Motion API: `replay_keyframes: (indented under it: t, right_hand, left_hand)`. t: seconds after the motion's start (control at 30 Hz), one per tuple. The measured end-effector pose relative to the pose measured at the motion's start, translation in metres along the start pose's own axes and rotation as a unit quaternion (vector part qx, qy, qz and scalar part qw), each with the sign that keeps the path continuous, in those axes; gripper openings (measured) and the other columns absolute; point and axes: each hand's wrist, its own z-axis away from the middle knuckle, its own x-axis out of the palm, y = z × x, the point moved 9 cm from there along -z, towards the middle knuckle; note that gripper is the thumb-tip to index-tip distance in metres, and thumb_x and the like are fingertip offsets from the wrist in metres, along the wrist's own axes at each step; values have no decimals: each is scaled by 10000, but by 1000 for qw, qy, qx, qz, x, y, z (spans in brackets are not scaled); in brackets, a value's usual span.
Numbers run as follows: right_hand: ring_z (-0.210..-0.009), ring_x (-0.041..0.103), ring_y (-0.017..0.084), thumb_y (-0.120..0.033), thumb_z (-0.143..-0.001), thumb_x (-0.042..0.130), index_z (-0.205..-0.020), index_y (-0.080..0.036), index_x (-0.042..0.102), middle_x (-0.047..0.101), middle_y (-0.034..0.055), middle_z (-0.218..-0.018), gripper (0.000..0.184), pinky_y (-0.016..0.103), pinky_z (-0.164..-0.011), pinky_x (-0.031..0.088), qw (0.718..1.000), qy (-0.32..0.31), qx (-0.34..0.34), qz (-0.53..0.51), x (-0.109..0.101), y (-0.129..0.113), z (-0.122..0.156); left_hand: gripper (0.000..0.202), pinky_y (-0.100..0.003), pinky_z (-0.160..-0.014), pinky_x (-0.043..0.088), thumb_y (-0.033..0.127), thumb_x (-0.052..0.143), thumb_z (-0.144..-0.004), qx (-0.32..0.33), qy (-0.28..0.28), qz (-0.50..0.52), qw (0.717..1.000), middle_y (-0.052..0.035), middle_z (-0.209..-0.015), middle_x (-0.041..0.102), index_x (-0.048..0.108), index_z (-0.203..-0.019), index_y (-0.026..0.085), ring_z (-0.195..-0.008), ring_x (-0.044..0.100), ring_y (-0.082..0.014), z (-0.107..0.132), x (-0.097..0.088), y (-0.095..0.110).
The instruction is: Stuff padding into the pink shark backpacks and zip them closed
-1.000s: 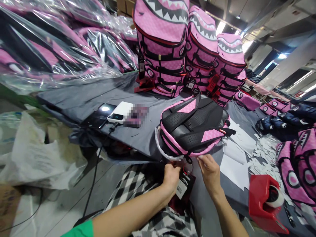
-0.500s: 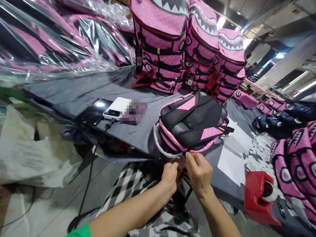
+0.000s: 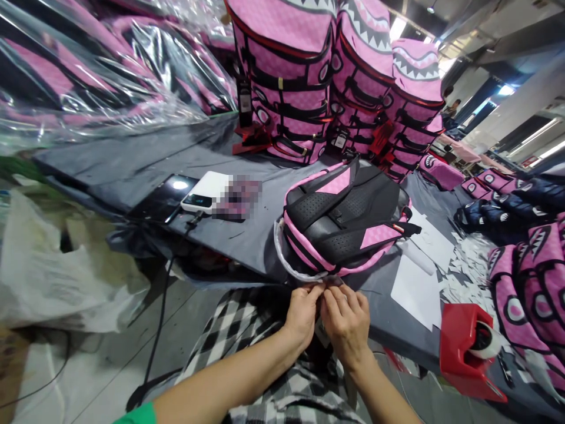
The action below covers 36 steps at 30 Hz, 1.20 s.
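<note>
A pink and black backpack (image 3: pixel 346 227) lies back-side up on the grey table (image 3: pixel 145 168), its bottom end at the table's near edge. My left hand (image 3: pixel 302 312) and my right hand (image 3: pixel 346 321) meet just below that end, fingers pinched together on something small at the bag's lower edge. The hang tag that dangles there is mostly hidden behind my hands. A clear plastic band (image 3: pixel 286 265) curves around the bag's near left corner.
Three upright pink shark-mouth backpacks (image 3: pixel 286 76) stand at the back. Bagged backpacks in clear plastic (image 3: pixel 88 76) pile at the left. A phone (image 3: pixel 165 197) and white power bank (image 3: pixel 205 191) lie on the table. A red tape dispenser (image 3: pixel 470 347) and white paper sheets (image 3: pixel 415 288) sit at right.
My right hand has moved left to join my left hand, and both now cover the hang tag that was visible between them before.
</note>
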Motion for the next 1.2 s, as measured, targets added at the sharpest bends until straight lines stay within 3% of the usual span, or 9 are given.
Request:
replay_keyframes:
  t: [0.23, 0.33, 0.43, 0.53, 0.67, 0.77, 0.87, 1.07, 1.2]
  right_hand:
    - [-937, 646, 191, -164, -955, 594, -1118, -211, 629, 749, 57, -1016, 173, 353, -861, 427, 996, 61, 49, -48, -16, 10, -7]
    - [-885, 611, 200, -217, -973, 574, -1104, -182, 627, 706, 88, -962, 146, 334, -785, 434, 988, 76, 132, -3, -11, 25, -10]
    - [-804, 569, 197, -219, -991, 530, -961, -181, 627, 662, 72, -855, 109, 331, -729, 400, 984, 83, 152, 33, 0, 29, -11]
    - [-784, 543, 184, -178, -985, 524, -893, -199, 606, 641, 52, -846, 125, 327, -726, 378, 989, 82, 123, 25, 7, 27, -9]
    - [-856, 538, 204, -130, -963, 501, -967, -183, 603, 653, 77, -924, 115, 341, -756, 379, 998, 35, 51, 19, 7, 17, -8]
    - [-953, 533, 255, -206, -936, 514, -1039, -146, 605, 655, 135, -1020, 150, 383, -799, 389, 999, -10, 29, 12, 8, 12, -10]
    - [-941, 540, 255, -212, -944, 512, -983, -162, 605, 661, 127, -980, 113, 383, -791, 379, 999, 4, 33, 23, 6, 12, -12]
    - [-731, 539, 171, -162, -989, 528, -798, -203, 556, 626, 10, -740, 197, 327, -717, 338, 993, 56, 100, -39, 1, 27, -13]
    - [-729, 578, 157, -260, -969, 556, -783, -203, 601, 650, 0, -763, 200, 306, -723, 362, 949, 16, 236, -208, 10, 52, -7]
  left_hand:
    - [328, -315, -753, 515, 340, 830, -477, 46, 75, -23, 996, -47, -747, 727, 713, -719, 153, -727, 646, -191, -11, -2, 3]
    - [296, -306, -729, 515, 329, 813, -485, 66, 103, -42, 992, -42, -745, 723, 701, -696, 154, -699, 627, -176, -11, -6, 7]
    - [287, -290, -706, 495, 329, 817, -477, 59, 120, -70, 989, -32, -688, 696, 702, -662, 141, -674, 600, -164, -5, -13, 8]
    - [280, -279, -683, 480, 370, 795, -501, 52, 105, -102, 988, -25, -651, 684, 729, -636, 134, -658, 583, -160, 3, -14, 11]
    - [247, -272, -671, 489, 390, 761, -548, 88, 79, -142, 983, -17, -651, 702, 736, -603, 151, -663, 587, -165, 8, -3, 25]
    - [260, -265, -630, 480, 404, 767, -539, 63, 64, -141, 986, -12, -617, 688, 716, -573, 151, -624, 580, -157, 10, 6, 29]
    - [279, -277, -655, 503, 402, 795, -530, 40, 51, -125, 990, -35, -667, 717, 740, -628, 147, -669, 629, -179, 16, 9, 32]
    - [366, -379, -927, 515, 391, 843, -546, 41, 59, -92, 993, -78, -873, 769, 770, -815, 154, -891, 693, -231, 24, -16, 30]
    - [434, -411, -1063, 426, 431, 881, -564, -16, -45, 1, 999, -100, -936, 761, 758, -848, 126, -1077, 653, -274, 5, 2, 0]
